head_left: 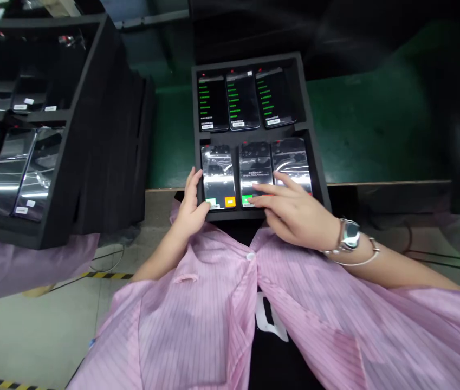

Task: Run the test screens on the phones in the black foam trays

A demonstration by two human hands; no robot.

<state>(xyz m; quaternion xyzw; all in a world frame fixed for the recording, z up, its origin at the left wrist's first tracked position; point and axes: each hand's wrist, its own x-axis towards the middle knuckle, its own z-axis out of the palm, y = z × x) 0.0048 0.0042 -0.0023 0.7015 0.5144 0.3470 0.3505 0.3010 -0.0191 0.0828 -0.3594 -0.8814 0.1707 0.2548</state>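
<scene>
A black foam tray (319,179) holds smartphones in two rows. My left hand (191,208) is at its near left corner, fingers stretched along the outer wall. The left thumb rests at the lower edge of the near-left phone (218,173), by a green button; an orange button shows on the same screen. My right hand (290,211) is spread over the near row, its index fingertip at the green button of the middle phone (254,157). Its other fingers partly cover the near-right phone (290,154). In the far row, lines of green text light up the far-middle phone (243,100) and its neighbours.
At the left stands a tall stack of black foam trays (103,135), with several labelled phones in the top one. Green table surface (376,124) extends on both sides of my tray, its front edge close to my body. Yellow-black tape (108,275) marks the floor.
</scene>
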